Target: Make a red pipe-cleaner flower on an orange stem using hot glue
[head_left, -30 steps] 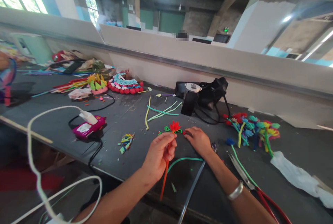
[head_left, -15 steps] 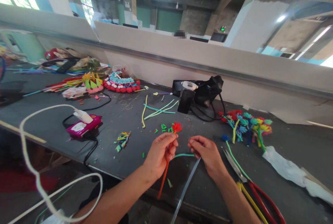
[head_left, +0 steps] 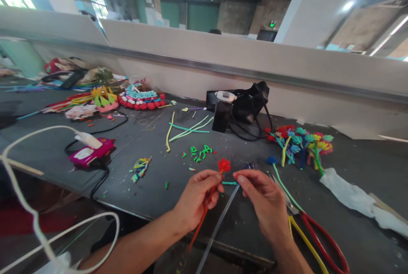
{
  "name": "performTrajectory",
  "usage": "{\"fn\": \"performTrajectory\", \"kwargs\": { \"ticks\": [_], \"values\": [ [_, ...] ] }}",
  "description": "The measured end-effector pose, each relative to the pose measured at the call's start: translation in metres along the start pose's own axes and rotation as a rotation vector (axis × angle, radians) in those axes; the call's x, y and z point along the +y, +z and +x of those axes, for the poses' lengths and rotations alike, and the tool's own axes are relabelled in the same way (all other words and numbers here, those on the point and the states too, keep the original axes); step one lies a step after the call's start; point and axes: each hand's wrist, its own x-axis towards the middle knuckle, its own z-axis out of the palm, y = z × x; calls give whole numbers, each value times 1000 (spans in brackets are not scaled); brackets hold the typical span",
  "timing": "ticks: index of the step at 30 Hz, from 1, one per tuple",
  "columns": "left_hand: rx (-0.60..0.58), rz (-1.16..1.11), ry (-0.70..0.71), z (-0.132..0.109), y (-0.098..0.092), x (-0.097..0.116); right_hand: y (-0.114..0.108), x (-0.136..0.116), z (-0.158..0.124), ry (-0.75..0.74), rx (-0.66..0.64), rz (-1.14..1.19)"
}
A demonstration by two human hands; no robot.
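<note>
My left hand [head_left: 202, 195] pinches a red fuzzy flower [head_left: 224, 165] just under its head. The flower's orange-red stem [head_left: 199, 229] slants down past the table's front edge. Close by on the right, the fingers of my right hand [head_left: 263, 195] are pressed together on a small red piece [head_left: 236, 175], mostly hidden by the fingertips. A translucent grey strip [head_left: 216, 227] runs down from below that hand over the edge. A short teal stem [head_left: 229, 183] lies between the hands. Scissors [head_left: 325, 240] with red and yellow handles lie partly behind my right forearm.
Green clippings [head_left: 200, 153] and a mixed pile of cut bits [head_left: 140, 169] lie beyond my left hand. Finished fuzzy flowers [head_left: 296, 142] sit at right. A magenta power block [head_left: 92, 153] with a white cable stands left. A black bag [head_left: 251, 104] rests against the partition.
My right hand has moved closer to the flower, and red now shows at its fingertips. The flower in my left hand sits lower in view, uncovering the green clippings. The camera has shifted slightly.
</note>
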Motion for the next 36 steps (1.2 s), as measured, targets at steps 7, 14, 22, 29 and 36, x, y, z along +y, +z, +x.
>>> {"fn": "performTrajectory", "kwargs": {
  "ticks": [7,14,22,29,36],
  "values": [
    [-5,16,-24,-3,4,-3,4,0,-5,-133,47,-191],
    [4,39,-40,-8,7,-2,11,4,-6,-266,92,-254],
    [-5,75,-11,-6,3,-6,11,0,-7,-338,159,-377],
    [17,120,-19,-7,6,-4,10,0,-8,-400,156,-439],
    [22,146,-6,-8,6,-4,12,2,-8,-458,185,-499]
  ]
}}
